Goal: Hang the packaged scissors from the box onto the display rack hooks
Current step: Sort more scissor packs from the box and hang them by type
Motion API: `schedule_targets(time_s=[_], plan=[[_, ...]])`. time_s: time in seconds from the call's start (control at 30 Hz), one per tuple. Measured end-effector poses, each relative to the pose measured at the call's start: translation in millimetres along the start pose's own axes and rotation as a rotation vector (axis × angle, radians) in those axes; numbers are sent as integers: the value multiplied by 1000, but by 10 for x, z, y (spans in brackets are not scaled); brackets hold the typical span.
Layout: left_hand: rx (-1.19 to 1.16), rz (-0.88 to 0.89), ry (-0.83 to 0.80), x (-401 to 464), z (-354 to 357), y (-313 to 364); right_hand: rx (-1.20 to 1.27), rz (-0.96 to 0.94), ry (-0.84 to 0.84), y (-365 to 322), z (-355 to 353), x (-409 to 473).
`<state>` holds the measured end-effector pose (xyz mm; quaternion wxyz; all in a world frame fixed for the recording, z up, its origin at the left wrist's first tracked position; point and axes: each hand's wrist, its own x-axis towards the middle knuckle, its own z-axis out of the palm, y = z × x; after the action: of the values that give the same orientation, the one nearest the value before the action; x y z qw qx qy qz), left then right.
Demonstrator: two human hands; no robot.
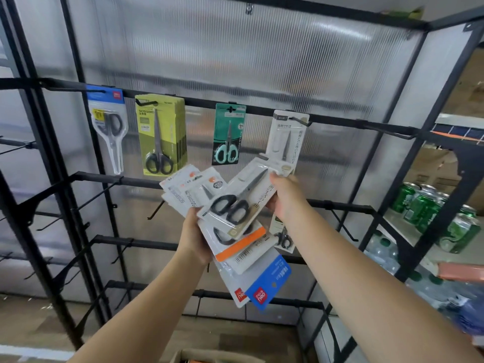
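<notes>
Fingers (275, 179) of the right hand (284, 197) pinch the white scissors pack (243, 197) at its top edge. Above them spans the black display rack (235, 100), four packs hanging. Left hand (195, 237) grips a fanned stack of packs (235, 247) from below, left of those fingers.

Bright, glary backlight; warped, blurry edges

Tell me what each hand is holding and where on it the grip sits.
The left hand grips a fanned stack of scissor packs near its middle, from the left edge. The right hand pinches the top white pack at its right edge.
</notes>
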<state>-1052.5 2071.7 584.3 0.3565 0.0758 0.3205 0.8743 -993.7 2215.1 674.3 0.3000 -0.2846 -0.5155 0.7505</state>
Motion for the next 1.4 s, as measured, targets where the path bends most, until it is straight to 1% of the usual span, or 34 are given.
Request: schedule_targets(time_s=[0.1, 0.2, 0.33, 0.43, 0.57, 0.67, 0.7, 0.83, 0.93, 1.07, 1.17, 1.23, 1.27, 1.3, 1.33, 1.37, 1.4], plan=[[75, 14, 85, 35, -51, 78, -12, -110, 44, -85, -62, -35], [132, 22, 129, 55, -76, 153, -10, -238, 86, -181, -158, -76], [132, 31, 129, 68, -87, 236, -75, -441, 94, -285, -303, -86], [149, 55, 100, 86, -118, 264, -125, -557, 110, -393, -378, -35], [160, 64, 76, 70, -129, 283, -282, -708, 154, -562, -431, 95], [182, 71, 30, 55, -136, 276, -482, -732, 167, -588, -497, 186], [179, 73, 22, 65, -143, 270, -506, -739, 178, -581, -528, 210], [190, 70, 17, 91, -162, 270, -458, -724, 218, -541, -612, 341], [207, 75, 16, 128, -154, 270, -505, -706, 213, -545, -551, 466], [216, 66, 26, 203, -129, 282, -612, -607, 199, -574, -410, 699], [215, 67, 17, 258, -136, 289, -633, -537, 208, -580, -315, 814], [204, 85, -9, 300, -163, 276, -711, -545, 273, -568, -230, 826], [193, 94, -27, 314, -170, 262, -758, -566, 341, -530, -199, 803], [185, 102, -47, 325, -178, 250, -738, -605, 397, -453, -173, 752], [180, 103, -63, 335, -188, 235, -660, -642, 395, -336, -149, 666], [178, 94, -61, 346, -192, 216, -565, -661, 314, -188, -128, 546], [180, 79, -45, 352, -187, 192, -517, -618, 162, -30, -100, 393]])
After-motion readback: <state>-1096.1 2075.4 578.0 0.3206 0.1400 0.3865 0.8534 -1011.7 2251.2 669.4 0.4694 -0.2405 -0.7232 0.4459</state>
